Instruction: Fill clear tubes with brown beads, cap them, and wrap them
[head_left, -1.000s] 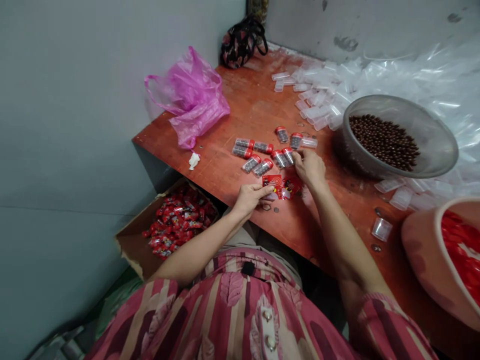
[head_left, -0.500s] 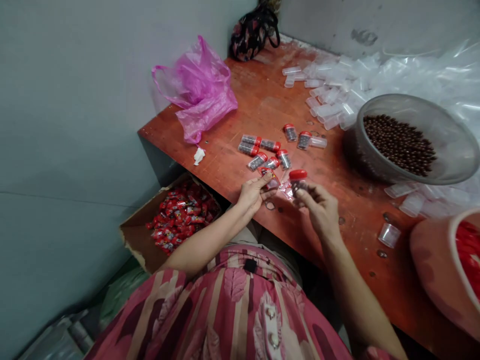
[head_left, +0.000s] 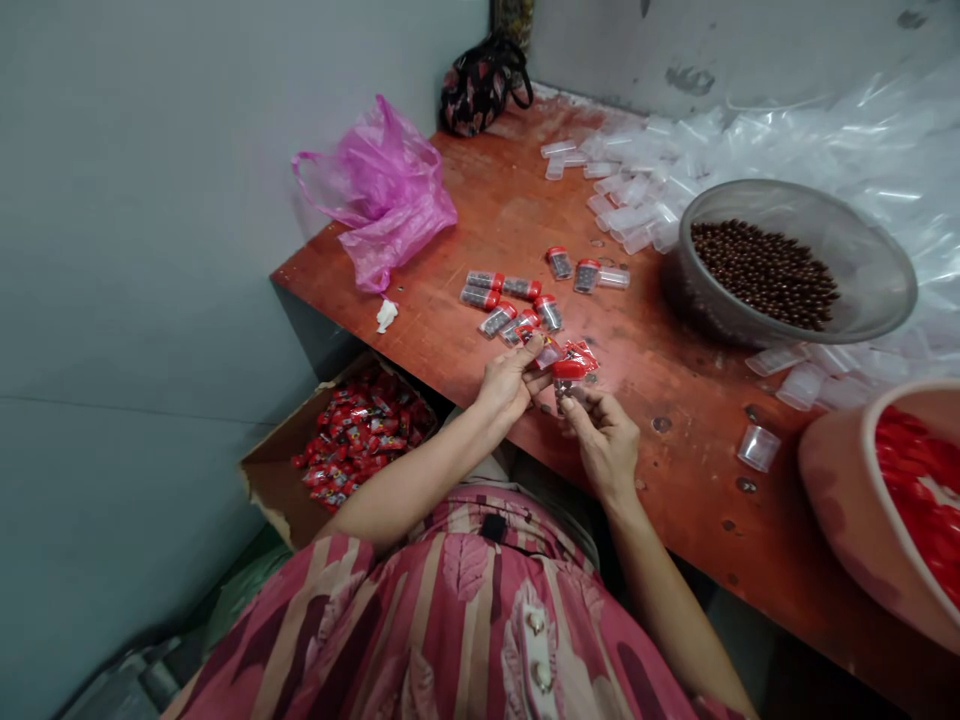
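From where I stand, the big grey bowl (head_left: pixel 862 265) on the bench (head_left: pixel 510 215) holds a heap of small brown balls (head_left: pixel 761 275). Left of the bowl and nearer the person, the right hand (head_left: pixel 606 440) has its fingers closed around a small jar (head_left: pixel 568 378), red lid up, dark stuff inside. Just beside it, the left hand (head_left: pixel 506 388) pinches a red-and-clear packet (head_left: pixel 550 352) between its fingers; whether jar and packet touch I can't tell. More red-lidded jars (head_left: pixel 497 320), filled with dark bits, lie left of the bowl. Clear tubes (head_left: pixel 634 215) are piled behind and beside it. Nearer the person than the bowl, a pink tub (head_left: pixel 840 520) holds red pieces (head_left: pixel 911 480). Far to the bowl's left, below the bench top, a cardboard box (head_left: pixel 262 465) holds many red packets (head_left: pixel 364 440).
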